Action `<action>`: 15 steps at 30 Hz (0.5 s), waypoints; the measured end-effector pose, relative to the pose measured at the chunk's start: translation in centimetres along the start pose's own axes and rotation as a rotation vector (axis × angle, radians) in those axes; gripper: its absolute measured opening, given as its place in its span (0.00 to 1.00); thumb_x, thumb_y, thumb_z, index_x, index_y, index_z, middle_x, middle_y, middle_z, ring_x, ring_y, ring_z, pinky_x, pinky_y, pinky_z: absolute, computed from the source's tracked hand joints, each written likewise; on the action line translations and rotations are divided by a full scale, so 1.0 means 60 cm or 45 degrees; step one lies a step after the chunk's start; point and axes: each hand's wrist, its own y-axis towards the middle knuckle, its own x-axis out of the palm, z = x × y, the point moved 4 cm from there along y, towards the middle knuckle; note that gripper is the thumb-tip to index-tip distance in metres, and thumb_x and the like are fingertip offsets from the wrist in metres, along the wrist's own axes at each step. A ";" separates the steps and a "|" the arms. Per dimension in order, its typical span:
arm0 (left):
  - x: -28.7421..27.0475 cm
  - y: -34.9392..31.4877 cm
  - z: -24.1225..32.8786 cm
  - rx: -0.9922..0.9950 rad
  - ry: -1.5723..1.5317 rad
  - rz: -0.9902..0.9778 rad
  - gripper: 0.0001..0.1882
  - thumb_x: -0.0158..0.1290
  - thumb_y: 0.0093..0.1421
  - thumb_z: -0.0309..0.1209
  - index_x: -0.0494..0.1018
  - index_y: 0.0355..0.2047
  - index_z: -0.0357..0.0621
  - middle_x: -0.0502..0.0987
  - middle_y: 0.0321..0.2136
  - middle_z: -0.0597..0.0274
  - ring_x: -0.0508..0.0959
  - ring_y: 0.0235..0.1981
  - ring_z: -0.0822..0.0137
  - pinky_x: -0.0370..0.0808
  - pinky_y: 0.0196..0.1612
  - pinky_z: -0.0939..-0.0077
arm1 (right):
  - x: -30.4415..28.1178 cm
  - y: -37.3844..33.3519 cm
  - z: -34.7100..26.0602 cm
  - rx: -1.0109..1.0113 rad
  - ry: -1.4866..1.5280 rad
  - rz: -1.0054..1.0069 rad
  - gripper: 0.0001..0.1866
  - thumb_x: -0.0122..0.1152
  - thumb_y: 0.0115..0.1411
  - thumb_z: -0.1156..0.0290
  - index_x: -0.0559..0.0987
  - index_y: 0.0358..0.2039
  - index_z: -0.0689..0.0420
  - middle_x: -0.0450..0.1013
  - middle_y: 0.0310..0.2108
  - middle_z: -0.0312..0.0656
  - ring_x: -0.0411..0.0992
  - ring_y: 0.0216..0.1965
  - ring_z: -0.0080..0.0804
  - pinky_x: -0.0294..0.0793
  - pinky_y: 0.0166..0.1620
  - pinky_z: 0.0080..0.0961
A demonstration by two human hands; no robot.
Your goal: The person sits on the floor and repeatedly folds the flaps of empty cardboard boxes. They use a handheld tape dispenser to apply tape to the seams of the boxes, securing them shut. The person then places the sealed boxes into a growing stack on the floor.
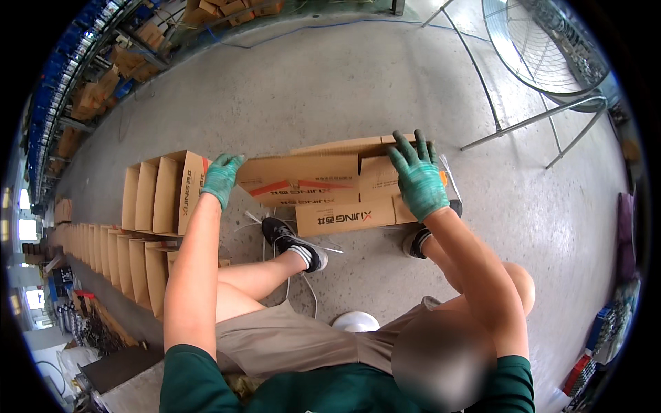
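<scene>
Item: brown cardboard point(303, 168), printed in red and black, lying on the concrete floor point(310, 89) in front of the seated person, between and just beyond the feet; whether one part-folded carton or several layered ones, cannot be told. Panels stand at differing angles, with a slot between the flaps near the right end. Left hand point(222, 179), green-gloved: at the cardboard's left end, fingers bent together toward its edge; whether they pinch it cannot be told. Right hand point(418, 182), likewise gloved: over the right end, fingers spread and straight, back of the hand uppermost, closed on nothing. Handling, by judgement: light for its length; stiff across the flat of each panel, yielding at creases and slots; not fragile, though corners may crush; surface smooth but probably not slippery under gloves. Best holds: the two short ends, or the folded edges near the corners, rather than loose flaps, which would likely swing. Adjoining, left: open-sided cartons point(165, 193) standing on edge beside the left hand, and a long row of similar cartons point(138, 268) running away. Nearby: black left shoe point(279, 234), right shoe point(415, 242), pale strap point(330, 248) across the left shoe. Farther off, upper right: large caged fan point(544, 41).
</scene>
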 end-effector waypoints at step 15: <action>0.002 -0.037 0.028 0.175 0.448 0.007 0.22 0.65 0.59 0.49 0.80 0.32 0.41 0.69 0.20 0.70 0.66 0.24 0.74 0.70 0.31 0.74 | -0.033 0.028 -0.006 0.166 0.058 -0.041 0.15 0.58 0.50 0.84 0.76 0.38 0.53 0.61 0.69 0.42 0.53 0.70 0.62 0.52 0.67 0.68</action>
